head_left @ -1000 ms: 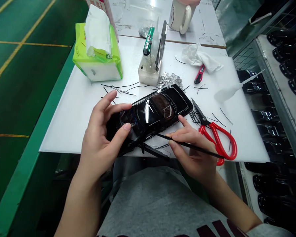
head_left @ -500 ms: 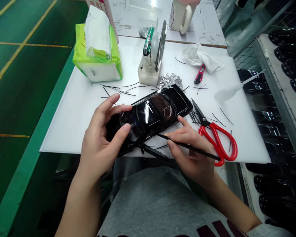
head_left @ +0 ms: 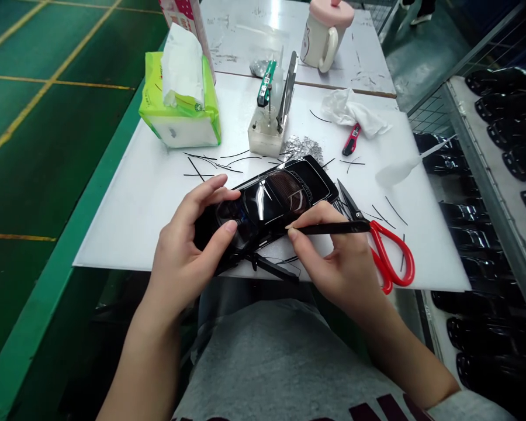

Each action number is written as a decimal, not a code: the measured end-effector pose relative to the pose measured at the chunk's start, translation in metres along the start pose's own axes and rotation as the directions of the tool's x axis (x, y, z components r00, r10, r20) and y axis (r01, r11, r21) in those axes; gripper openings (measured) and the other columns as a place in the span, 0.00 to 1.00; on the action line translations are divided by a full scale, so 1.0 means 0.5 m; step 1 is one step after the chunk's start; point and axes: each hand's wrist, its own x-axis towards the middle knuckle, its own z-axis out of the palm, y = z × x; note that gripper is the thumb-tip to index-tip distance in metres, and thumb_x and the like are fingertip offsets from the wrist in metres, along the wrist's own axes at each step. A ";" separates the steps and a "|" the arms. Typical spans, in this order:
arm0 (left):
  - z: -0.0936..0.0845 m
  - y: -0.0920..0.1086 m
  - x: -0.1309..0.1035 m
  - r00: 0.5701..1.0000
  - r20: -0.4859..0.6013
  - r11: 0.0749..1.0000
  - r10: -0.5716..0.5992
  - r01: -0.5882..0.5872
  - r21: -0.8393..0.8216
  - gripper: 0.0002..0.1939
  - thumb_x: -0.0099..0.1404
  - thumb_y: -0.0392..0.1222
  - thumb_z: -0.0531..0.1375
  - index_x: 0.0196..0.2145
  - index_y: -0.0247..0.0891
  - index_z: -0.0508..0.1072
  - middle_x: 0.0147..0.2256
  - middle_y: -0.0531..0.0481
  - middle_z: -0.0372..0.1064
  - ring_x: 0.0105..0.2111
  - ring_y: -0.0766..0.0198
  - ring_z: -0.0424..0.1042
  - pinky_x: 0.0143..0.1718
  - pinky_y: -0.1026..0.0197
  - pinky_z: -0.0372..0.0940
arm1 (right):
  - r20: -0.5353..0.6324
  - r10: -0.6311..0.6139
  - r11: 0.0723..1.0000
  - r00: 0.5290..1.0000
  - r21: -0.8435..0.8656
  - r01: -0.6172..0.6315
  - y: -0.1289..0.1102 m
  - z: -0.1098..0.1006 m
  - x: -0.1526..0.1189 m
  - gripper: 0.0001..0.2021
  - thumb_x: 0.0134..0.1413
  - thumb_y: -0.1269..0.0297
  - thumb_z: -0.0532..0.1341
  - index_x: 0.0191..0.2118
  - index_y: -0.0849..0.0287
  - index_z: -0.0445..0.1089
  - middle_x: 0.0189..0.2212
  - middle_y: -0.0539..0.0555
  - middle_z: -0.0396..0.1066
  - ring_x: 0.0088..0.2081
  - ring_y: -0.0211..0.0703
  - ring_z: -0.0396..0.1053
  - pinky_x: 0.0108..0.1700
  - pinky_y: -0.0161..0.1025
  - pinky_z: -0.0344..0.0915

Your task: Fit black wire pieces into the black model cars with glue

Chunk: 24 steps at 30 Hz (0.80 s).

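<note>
A glossy black model car (head_left: 263, 202) lies at a slant on the white foam sheet, its near-side door swung out toward me. My left hand (head_left: 188, 234) grips its left end, fingers on the far side and thumb on top near the windshield. My right hand (head_left: 333, 251) pinches a slim black tool, seemingly tweezers (head_left: 333, 228), low against the car's near side. Fingertips cover the tool's tip. Scissors with red handles (head_left: 392, 257) lie just beyond my right hand, partly hidden by it.
Thin black strips (head_left: 201, 166) are scattered over the sheet. Behind the car stand a holder (head_left: 265, 143) with tools and a green tissue pack (head_left: 182, 126). A red cutter (head_left: 351, 139), crumpled tissue (head_left: 355, 111), squeeze bottle (head_left: 398, 171) and lidded mug (head_left: 318, 41) are farther right. Racked car bodies (head_left: 482, 351) flank the table.
My right hand has turned and closed in on the car's side, and the black tool now lies nearly level. My left hand keeps its hold. The view has shifted slightly.
</note>
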 end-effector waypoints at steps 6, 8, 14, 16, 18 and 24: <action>-0.004 -0.005 0.000 1.000 0.002 1.000 -0.004 0.004 0.030 0.26 0.71 0.44 0.63 0.64 0.45 0.65 0.55 0.51 0.74 0.59 0.60 0.69 0.65 0.59 0.60 | 0.044 -0.022 0.998 0.999 -0.052 0.024 0.003 -0.007 0.000 0.07 0.59 0.76 0.61 0.34 0.56 0.67 0.30 0.49 0.70 0.33 0.41 0.70 0.37 0.40 0.66; -0.003 -0.006 0.000 1.000 -0.001 0.999 -0.007 0.007 0.033 0.26 0.71 0.44 0.63 0.64 0.44 0.66 0.55 0.50 0.74 0.59 0.59 0.70 0.64 0.59 0.60 | 0.041 -0.021 0.999 0.999 -0.040 0.023 0.006 -0.011 -0.001 0.07 0.58 0.76 0.62 0.35 0.55 0.68 0.30 0.49 0.72 0.35 0.41 0.71 0.38 0.39 0.67; -0.002 -0.007 -0.001 1.000 0.001 0.999 0.019 -0.019 0.037 0.26 0.71 0.44 0.62 0.64 0.43 0.66 0.55 0.49 0.74 0.58 0.58 0.70 0.63 0.59 0.61 | -0.003 -0.038 0.999 0.999 0.002 0.038 0.017 -0.011 -0.018 0.08 0.59 0.75 0.63 0.38 0.53 0.69 0.33 0.49 0.75 0.39 0.43 0.75 0.42 0.41 0.72; -0.003 -0.006 -0.001 1.000 0.003 0.999 0.021 -0.021 0.033 0.26 0.71 0.43 0.62 0.64 0.42 0.66 0.55 0.48 0.74 0.59 0.58 0.70 0.64 0.59 0.60 | -0.019 -0.037 0.999 0.999 0.028 0.037 0.023 -0.011 -0.024 0.08 0.59 0.75 0.63 0.40 0.52 0.70 0.35 0.50 0.75 0.42 0.45 0.76 0.43 0.41 0.73; -0.002 -0.004 -0.001 1.000 0.003 0.999 0.022 -0.022 0.027 0.26 0.71 0.42 0.61 0.64 0.42 0.66 0.55 0.48 0.74 0.59 0.58 0.70 0.64 0.58 0.60 | -0.030 -0.037 0.998 0.999 0.047 0.038 0.029 -0.011 -0.028 0.09 0.59 0.75 0.64 0.41 0.52 0.70 0.36 0.50 0.76 0.45 0.46 0.76 0.44 0.42 0.74; -0.001 -0.004 -0.001 0.999 0.003 0.999 0.034 -0.034 0.028 0.25 0.71 0.42 0.61 0.64 0.41 0.66 0.54 0.47 0.75 0.58 0.56 0.71 0.64 0.55 0.61 | -0.009 -0.053 0.998 0.999 0.045 0.053 0.034 -0.007 -0.028 0.08 0.60 0.75 0.63 0.40 0.52 0.71 0.35 0.50 0.77 0.43 0.46 0.76 0.43 0.43 0.75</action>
